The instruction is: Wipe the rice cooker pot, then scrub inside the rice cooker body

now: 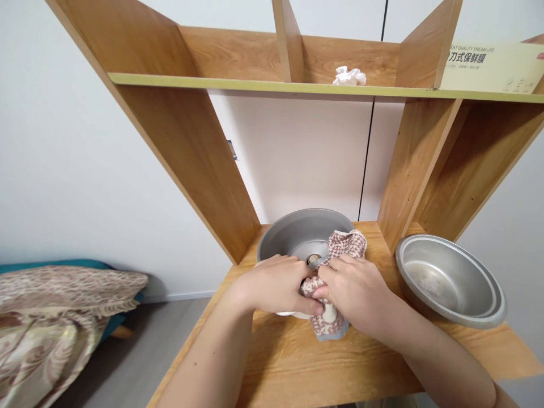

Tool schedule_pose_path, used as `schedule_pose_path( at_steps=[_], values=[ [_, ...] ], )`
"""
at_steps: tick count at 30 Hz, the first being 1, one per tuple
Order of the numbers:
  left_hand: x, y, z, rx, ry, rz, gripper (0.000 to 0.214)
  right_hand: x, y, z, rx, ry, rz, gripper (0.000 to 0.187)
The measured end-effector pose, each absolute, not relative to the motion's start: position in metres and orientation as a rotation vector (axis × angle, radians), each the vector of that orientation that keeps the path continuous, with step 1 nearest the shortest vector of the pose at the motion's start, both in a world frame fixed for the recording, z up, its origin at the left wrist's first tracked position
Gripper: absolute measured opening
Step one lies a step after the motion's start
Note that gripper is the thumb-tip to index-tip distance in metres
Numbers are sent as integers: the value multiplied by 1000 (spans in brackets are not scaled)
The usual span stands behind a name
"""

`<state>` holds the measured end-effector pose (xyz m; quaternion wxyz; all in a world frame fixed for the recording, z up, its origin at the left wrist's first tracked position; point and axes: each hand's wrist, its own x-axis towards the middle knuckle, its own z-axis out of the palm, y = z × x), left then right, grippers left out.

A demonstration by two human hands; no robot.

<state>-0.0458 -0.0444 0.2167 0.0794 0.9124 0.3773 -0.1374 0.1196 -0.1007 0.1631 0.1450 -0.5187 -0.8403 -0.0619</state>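
A brown-and-white patterned cloth (pixel 347 245) with a pale blue-grey edge is bunched between my two hands, over the near rim of a grey round cooker body (pixel 293 226). That body resembles a rice cooker's outer shell, with a round metal knob at its bottom centre. My left hand (pixel 283 280) is closed at the near rim, fingers curled against the cloth's left side; what lies under them is partly hidden. My right hand (pixel 357 286) pinches the cloth from the right. Cloth hangs below both hands. A short grey strip shows between the fingers.
A wide silver metal pot (pixel 437 277) stands to the right on the wooden desk (pixel 293 368). Wooden shelving (pixel 238 85) rises behind, bearing crumpled white tissue (pixel 349 76) and a pale box (pixel 493 68). At left, a patterned blanket (pixel 63 317) lies on a teal seat.
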Motion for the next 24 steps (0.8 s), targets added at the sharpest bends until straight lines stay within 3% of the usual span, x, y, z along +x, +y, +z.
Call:
schedule_pose_path(
  at_steps=[15,24],
  values=[
    [-46,-47,216,2730,1098,-353,32,97,-109,151,-1533,-2303,-338,22],
    [-47,-44,216,2733,1098,-372,41,116,-104,161,-1497,-2407,-198,27]
  ],
)
